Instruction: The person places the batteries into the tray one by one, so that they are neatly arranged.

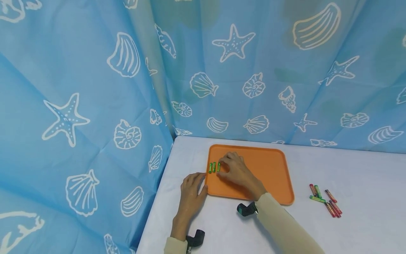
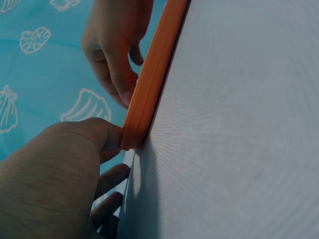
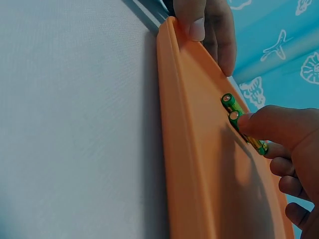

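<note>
My right hand is over the left part of an orange tray. It pinches a small green battery end to end between thumb and finger, close to the tray floor. Two more green batteries lie side by side just left of it, along the tray's left rim. In the right wrist view, the thumb covers part of the pinched battery. My left hand touches the tray's near left corner with thumb and forefinger, the other fingers spread loosely outside the rim.
Several red and green batteries lie in a loose pile on the white tablecloth, right of the tray. A blue curtain with shell prints hangs behind and along the left side. Each wrist wears a black camera.
</note>
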The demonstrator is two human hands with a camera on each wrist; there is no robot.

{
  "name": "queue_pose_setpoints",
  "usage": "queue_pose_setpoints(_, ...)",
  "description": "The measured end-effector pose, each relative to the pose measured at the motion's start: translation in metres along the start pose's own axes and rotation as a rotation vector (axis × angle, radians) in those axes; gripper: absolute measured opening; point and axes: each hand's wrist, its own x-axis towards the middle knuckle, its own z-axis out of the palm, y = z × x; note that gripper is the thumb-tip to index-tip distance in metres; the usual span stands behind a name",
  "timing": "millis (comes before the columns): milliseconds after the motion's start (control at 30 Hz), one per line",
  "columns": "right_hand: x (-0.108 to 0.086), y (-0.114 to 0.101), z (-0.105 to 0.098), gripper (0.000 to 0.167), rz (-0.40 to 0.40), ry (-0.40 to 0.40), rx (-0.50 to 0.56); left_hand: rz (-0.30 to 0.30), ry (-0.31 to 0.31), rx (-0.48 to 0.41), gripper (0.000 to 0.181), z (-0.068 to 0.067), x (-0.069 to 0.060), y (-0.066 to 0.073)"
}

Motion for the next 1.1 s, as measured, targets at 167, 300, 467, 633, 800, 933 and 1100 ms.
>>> queue_pose_setpoints(167,0.001,0.001,0.003,0.048,-0.005,-0.004,0.010,-0.002,-0.005,0.005,0.042,0.000,0.000,0.000)
queue_pose_setpoints(300,0.000,0.002,0.006,0.049,0.001,-0.004,0.014,-0.025,-0.020,0.015,0.043,0.001,-0.001,0.000)
queue_pose_setpoints(467,-0.001,0.003,0.006,0.052,0.001,0.003,0.028,-0.043,-0.032,0.018,0.044,0.000,-0.002,0.000)
queue_pose_setpoints(633,-0.010,0.002,-0.003,0.050,-0.026,0.056,0.064,-0.019,-0.015,0.020,0.044,-0.001,-0.002,0.000)
queue_pose_setpoints(800,-0.033,0.005,-0.018,0.042,-0.058,0.119,0.061,-0.028,-0.018,0.013,0.043,-0.001,-0.002,0.002)
queue_pose_setpoints(933,-0.054,0.010,-0.032,0.038,-0.078,0.147,0.067,-0.035,-0.029,0.001,0.043,0.000,-0.003,0.001)
queue_pose_setpoints(1100,-0.078,0.022,-0.043,0.034,-0.115,0.208,0.042,-0.018,-0.027,-0.005,0.043,-0.001,-0.002,-0.002)
